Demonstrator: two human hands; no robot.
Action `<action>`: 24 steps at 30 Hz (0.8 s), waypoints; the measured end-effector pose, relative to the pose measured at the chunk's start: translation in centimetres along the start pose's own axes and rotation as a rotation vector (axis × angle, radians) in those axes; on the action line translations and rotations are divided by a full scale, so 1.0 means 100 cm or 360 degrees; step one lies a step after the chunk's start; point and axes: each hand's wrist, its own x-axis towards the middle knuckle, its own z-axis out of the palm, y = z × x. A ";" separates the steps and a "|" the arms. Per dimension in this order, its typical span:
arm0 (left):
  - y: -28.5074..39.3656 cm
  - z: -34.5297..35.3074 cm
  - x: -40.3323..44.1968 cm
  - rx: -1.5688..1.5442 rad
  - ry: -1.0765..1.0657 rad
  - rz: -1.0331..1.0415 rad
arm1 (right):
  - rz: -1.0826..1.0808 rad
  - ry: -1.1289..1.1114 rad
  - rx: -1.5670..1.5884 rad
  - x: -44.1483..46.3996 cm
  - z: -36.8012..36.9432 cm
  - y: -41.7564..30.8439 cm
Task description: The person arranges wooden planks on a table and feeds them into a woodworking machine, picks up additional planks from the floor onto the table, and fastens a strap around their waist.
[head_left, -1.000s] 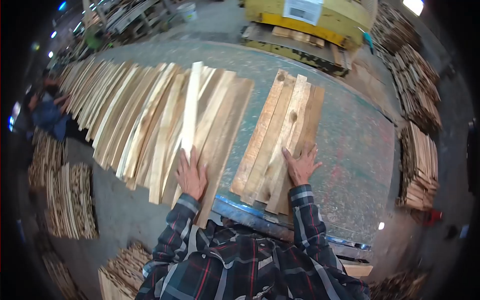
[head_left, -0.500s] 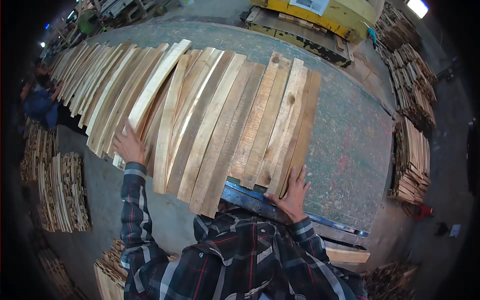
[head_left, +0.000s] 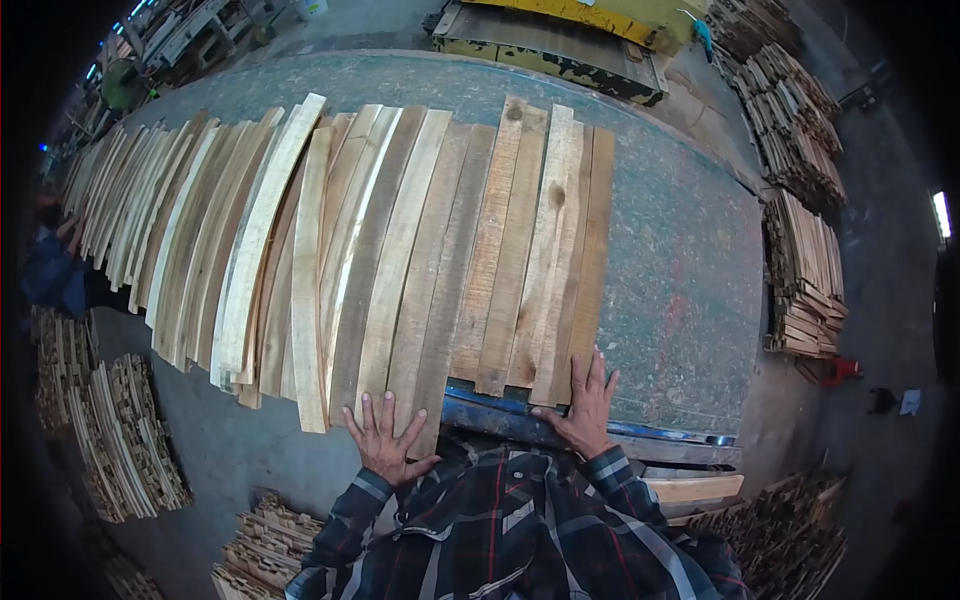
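Several wooden boards [head_left: 400,240] lie side by side across a worn green table, some overhanging its near edge. My left hand [head_left: 385,438] is open, fingers spread over the near ends of a few boards in the middle of the row. My right hand [head_left: 585,410] is also open, at the near end of the rightmost board [head_left: 592,240], fingers stretched along its end and thumb out to the left. One pale board [head_left: 312,290] lies slightly askew over its neighbours. Neither hand is wrapped around a board.
The green table [head_left: 690,290] has a blue metal near edge [head_left: 500,418]. Stacks of boards stand on the floor at the right [head_left: 800,270] and left [head_left: 125,440]. A yellow machine [head_left: 560,50] stands beyond the table. Another person [head_left: 55,265] is at the far left.
My left hand has moved right, from a pale board at the left to the near ends of the middle boards. My right hand stays by the rightmost board. The view has shifted slightly.
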 end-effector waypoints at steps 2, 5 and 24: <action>-0.005 -0.001 0.008 -0.0055 -0.0004 0.0055 | 0.0022 -0.0018 0.0036 0.000 -0.009 -0.006; -0.013 -0.002 0.037 -0.0085 -0.0017 0.0121 | 0.0047 0.0001 0.0071 0.003 -0.014 -0.016; -0.015 0.002 0.127 0.0041 -0.0319 0.0164 | 0.0288 0.0195 0.0059 0.021 -0.009 -0.061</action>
